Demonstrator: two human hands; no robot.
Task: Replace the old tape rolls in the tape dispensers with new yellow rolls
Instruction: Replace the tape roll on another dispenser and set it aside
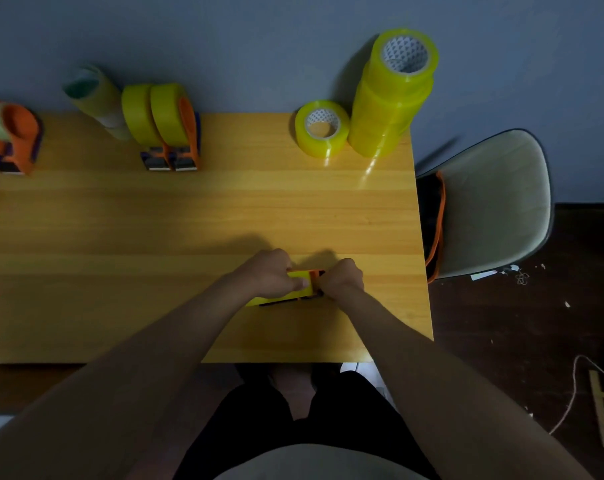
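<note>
Near the front edge of the wooden counter [86,220], the left hand [271,273] grips a yellow tape roll [295,285] seated in an orange plastic dispenser [315,277]. The right hand [342,277] clasps the dispenser's end. Loading seems underway; next, threading the tape likely needs a firm pull.

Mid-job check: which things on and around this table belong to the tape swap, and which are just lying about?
Belong to the job:
- dispenser gripped by left hand and right hand
- single yellow roll
- stack of yellow rolls
- two loaded dispensers
- dispenser at the left edge
- pale roll stack

Lying about:
- chair
- scraps on the floor
</note>
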